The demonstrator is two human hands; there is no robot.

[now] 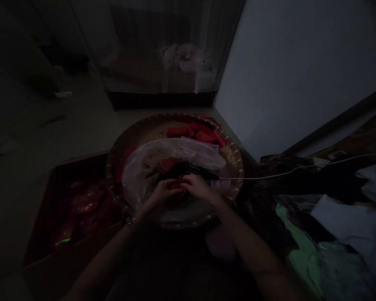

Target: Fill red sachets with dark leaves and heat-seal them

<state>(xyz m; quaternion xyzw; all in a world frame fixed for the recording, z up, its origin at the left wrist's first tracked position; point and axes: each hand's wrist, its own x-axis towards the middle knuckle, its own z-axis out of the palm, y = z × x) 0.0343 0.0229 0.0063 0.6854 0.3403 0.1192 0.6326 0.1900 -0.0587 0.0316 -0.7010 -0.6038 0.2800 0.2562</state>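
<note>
In dim light, my left hand (164, 193) and my right hand (196, 186) meet over a round woven basket (112, 150). Between their closed fingers is a small red packet (178, 184); the fingers hide part of it. Just beyond the hands lies a black device (203, 171) with a white cord (263, 178) running off to the right. Beside it rests another red packet (167, 165). Clear plastic sheeting (133, 173) lines much of the basket, with small dark bits on it. Several red packets (205, 134) are heaped at the basket's far side.
An open box (39, 234) of shiny red packets (84, 202) stands at the left. Clothes (347, 225) are piled at the right, below a pale wall (294, 75). A translucent curtain (163, 79) hangs behind the basket.
</note>
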